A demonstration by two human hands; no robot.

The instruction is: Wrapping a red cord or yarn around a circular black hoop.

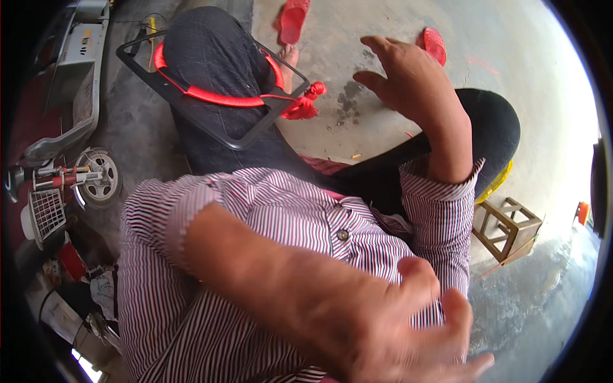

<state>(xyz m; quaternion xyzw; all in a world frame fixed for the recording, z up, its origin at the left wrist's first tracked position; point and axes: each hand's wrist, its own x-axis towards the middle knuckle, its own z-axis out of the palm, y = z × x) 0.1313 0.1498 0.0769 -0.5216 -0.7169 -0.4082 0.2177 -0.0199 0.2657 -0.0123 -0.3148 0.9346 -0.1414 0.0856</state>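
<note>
My left hand (402,332) reaches across the front of my striped shirt (306,223), low in view. Its fingers are apart and somewhat blurred, with nothing seen in them. Raised above my right thigh, my right hand (412,73) has its thumb and fingers spread and also holds nothing visible. A black rectangular frame (236,142) lies around my left knee (204,51), away from both hands. Red wrapping forms a curved band (223,99) on the frame, ending in a red knotted tassel (306,105) at its right corner. The back of the knee's loop is hidden.
Two red slippers (294,22) lie apart on the concrete floor, near a bare foot (289,60). A small wooden stool (511,226) stands at right, with something yellow (495,182) under my right leg. At left are a wheeled vehicle (99,175) and a white basket (46,217).
</note>
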